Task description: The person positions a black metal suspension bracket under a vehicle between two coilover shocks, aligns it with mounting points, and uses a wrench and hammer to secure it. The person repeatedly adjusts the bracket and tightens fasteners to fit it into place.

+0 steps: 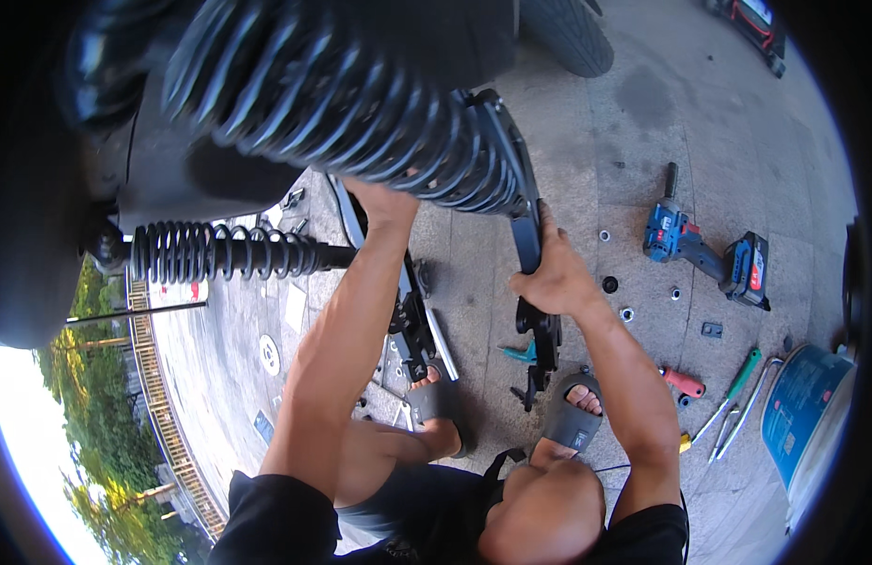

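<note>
A large black shock absorber with a thick coil spring (347, 118) slants across the upper middle, close to me. Its lower end meets a long black metal arm (525, 240). My right hand (560, 275) is closed round that arm, thumb on the left side and fingers along the right. My left hand (387, 200) reaches up under the spring; its fingers are hidden behind the coils, so what it holds does not show. A second shock absorber (229, 252) lies farther left, its end running behind my left forearm. Below it hangs another black metal bracket (410, 330).
On the paving at right lie a blue cordless impact wrench (676, 234), several nuts, a red-handled tool (683, 382) and a green-handled screwdriver (743, 375). A blue bucket (805, 410) stands at far right. A tyre (575, 36) is at the top. My sandalled feet flank the metal arm's lower end.
</note>
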A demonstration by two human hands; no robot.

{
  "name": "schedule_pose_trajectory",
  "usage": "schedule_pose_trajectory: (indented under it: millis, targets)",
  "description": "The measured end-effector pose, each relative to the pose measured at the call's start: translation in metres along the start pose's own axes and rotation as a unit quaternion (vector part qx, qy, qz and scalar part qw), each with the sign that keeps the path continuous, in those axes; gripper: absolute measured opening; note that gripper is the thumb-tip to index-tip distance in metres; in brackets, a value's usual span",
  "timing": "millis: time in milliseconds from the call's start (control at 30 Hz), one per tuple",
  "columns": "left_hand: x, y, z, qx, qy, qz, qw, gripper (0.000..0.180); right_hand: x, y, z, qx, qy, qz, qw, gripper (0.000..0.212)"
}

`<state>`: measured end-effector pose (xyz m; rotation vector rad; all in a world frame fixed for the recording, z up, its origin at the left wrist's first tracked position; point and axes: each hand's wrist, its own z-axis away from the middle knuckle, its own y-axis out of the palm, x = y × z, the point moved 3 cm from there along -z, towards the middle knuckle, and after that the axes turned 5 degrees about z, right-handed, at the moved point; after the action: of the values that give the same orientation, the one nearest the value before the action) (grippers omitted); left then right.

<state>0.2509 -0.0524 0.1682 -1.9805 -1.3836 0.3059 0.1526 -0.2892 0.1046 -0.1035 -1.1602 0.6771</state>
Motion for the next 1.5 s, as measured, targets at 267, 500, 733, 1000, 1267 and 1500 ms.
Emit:
schedule_pose_trajectory:
  millis: [267, 500, 733, 1000, 1267, 1500]
  targets:
    - [0.047, -0.011, 0.009, 0.160, -0.613, -0.036, 0.772, 0.104, -0.003, 0.002, -0.004, -0.020, -0.030, 0.035, 0.999, 0.109]
    - [0.034, -0.018, -0.008, 0.117, -0.731, -0.078, 0.668, 0.096, -0.005, 0.002, -0.006, 0.008, -0.007, 0.031, 0.999, 0.109]
    - [0.036, -0.004, -0.002, 0.182, -0.720, -0.058, 0.667, 0.097, -0.005, 0.006, -0.004, -0.008, -0.015, 0.043, 0.999, 0.108]
    - [0.071, 0.002, 0.003, 0.235, -0.620, -0.020, 0.748, 0.083, -0.017, 0.011, -0.013, 0.006, -0.041, -0.003, 0.999, 0.107]
    - [0.082, 0.013, 0.008, 0.256, -0.555, -0.032, 0.791, 0.080, -0.010, 0.006, -0.014, -0.011, -0.068, -0.018, 0.997, 0.101]
    - [0.075, 0.006, -0.001, 0.251, -0.595, 0.017, 0.763, 0.082, -0.004, -0.004, -0.009, 0.014, -0.049, -0.028, 0.998, 0.095]
